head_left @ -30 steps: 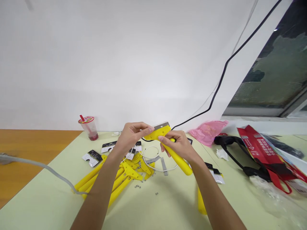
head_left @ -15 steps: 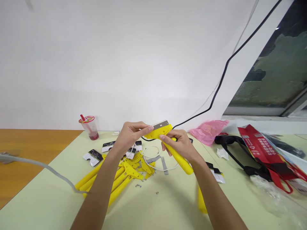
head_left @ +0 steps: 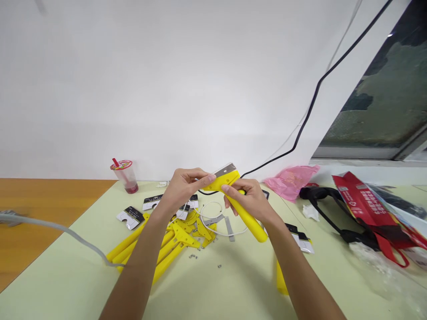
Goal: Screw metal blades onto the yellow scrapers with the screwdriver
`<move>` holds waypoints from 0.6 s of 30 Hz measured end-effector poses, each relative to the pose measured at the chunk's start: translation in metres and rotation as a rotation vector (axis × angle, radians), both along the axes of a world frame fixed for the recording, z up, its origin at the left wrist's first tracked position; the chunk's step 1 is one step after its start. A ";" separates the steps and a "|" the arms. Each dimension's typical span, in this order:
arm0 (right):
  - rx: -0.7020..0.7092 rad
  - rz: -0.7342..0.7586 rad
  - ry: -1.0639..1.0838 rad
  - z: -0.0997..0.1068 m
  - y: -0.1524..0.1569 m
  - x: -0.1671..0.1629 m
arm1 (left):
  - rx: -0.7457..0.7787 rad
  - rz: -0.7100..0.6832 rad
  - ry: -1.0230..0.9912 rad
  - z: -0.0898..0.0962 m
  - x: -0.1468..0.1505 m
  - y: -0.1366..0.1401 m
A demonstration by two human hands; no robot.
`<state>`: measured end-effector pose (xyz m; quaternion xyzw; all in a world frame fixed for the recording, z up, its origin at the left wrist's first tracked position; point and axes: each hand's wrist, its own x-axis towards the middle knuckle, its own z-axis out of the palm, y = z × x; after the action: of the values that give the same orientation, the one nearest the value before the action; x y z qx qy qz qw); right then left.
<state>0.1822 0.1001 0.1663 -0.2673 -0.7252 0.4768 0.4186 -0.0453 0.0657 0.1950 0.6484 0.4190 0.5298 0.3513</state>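
Both hands hold a yellow scraper point(head_left: 222, 181) up above the table. My left hand point(head_left: 187, 186) pinches the left end of its head, thumb in front, where a flat metal blade point(head_left: 225, 170) lies along the top edge. Around the neck and upper handle, my right hand point(head_left: 246, 198) is closed, with the thumb on the front face. The handle slants down to the right. Below my left forearm lie several yellow scraper handles point(head_left: 167, 262) and loose yellow head plates point(head_left: 203, 231). Loose metal blades point(head_left: 229, 229) and small metal fasteners point(head_left: 193, 256) are scattered beside them.
Black-and-white cards point(head_left: 130, 218) lie at the left, near a lidded cup point(head_left: 126, 178). A white cable point(head_left: 213, 232) loops mid-table, and a grey cable point(head_left: 76, 242) crosses the left. At right are a pink bag point(head_left: 292, 182), black straps point(head_left: 328, 213) and a red bag point(head_left: 363, 204).
The view has shifted very slightly. Both hands keep their grip on the scraper, and its blade is tilted a little differently.
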 end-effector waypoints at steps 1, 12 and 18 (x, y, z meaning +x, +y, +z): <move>-0.006 0.004 -0.001 0.000 0.000 0.000 | -0.002 -0.004 0.001 0.000 0.000 0.000; -0.041 -0.017 -0.024 0.002 -0.003 -0.001 | -0.024 -0.092 0.051 -0.001 -0.007 0.001; -0.032 -0.014 -0.032 -0.001 -0.001 0.000 | -0.005 -0.073 0.107 0.003 -0.006 -0.001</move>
<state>0.1822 0.0991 0.1655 -0.2864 -0.7223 0.4810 0.4061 -0.0516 0.0652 0.1976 0.6897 0.4147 0.4801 0.3490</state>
